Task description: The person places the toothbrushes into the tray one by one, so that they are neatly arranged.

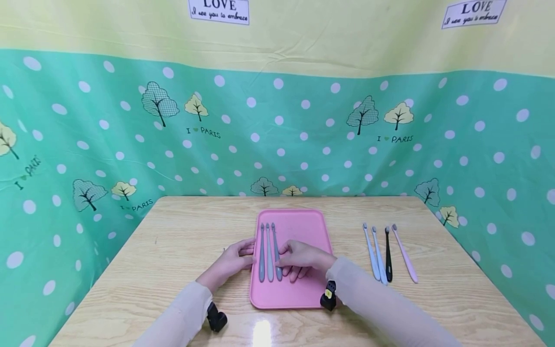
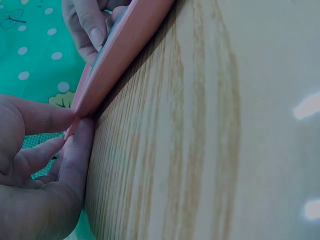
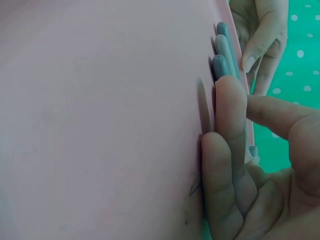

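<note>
Three toothbrushes lie side by side, heads away from me, on the left part of a pink tray (image 1: 299, 296). The left one (image 1: 262, 262) is grey, the middle one (image 1: 270, 265) paler grey, and the right one (image 1: 275, 243) blue-grey. My right hand (image 1: 303, 258) pinches the right toothbrush by its handle between thumb and forefinger, its other fingers low over the tray. At the tray's left side, my left hand (image 1: 231, 262) pinches the rim (image 2: 112, 62), with the thumb on one side and a finger on the other.
Right of the tray, two light-blue toothbrushes (image 1: 371, 253) (image 1: 379, 258), a black toothbrush (image 1: 388, 255) and a pink toothbrush (image 1: 405, 253) lie on the wooden table (image 1: 186, 226). Behind the table hangs a green dotted curtain (image 1: 303, 120).
</note>
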The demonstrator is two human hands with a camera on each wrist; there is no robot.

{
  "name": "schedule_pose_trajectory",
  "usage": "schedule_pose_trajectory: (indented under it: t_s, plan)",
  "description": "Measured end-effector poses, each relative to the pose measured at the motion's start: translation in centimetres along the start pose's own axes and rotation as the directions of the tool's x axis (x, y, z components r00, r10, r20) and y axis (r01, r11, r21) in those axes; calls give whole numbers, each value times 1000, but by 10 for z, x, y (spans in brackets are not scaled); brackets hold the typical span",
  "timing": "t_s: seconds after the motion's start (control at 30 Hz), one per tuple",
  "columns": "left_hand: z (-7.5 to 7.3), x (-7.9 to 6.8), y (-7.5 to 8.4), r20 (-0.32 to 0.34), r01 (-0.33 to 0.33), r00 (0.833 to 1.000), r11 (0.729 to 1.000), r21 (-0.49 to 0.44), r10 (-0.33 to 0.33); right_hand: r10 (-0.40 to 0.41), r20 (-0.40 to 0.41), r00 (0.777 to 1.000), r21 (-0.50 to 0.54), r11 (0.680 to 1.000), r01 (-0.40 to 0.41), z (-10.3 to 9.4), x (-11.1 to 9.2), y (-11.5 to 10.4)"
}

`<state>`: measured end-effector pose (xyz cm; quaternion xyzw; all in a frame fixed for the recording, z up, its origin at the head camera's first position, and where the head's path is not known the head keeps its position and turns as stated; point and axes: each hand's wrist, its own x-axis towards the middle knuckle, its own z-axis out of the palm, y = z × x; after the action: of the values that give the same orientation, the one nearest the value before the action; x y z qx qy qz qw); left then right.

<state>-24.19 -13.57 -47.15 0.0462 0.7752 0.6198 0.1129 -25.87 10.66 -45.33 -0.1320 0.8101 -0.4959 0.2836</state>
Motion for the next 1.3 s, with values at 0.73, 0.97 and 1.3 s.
schedule_pose_trajectory:
  t_s: [0.73, 0.97, 1.3]
  plan:
    - [0, -1, 2, 5, 3, 1000, 1000, 1, -3, -1, -10, 1000, -1, 1000, 1, -1, -4, -2]
    - [-1, 0, 0, 4, 5, 1000, 1000, -5, -5, -8, -4, 1000, -25, 1000, 8, -5, -10, -1]
    - [-1, 0, 1, 13, 8, 1000, 1000, -7, -8, -43, -32, 999, -33, 999, 42, -14, -18, -2]
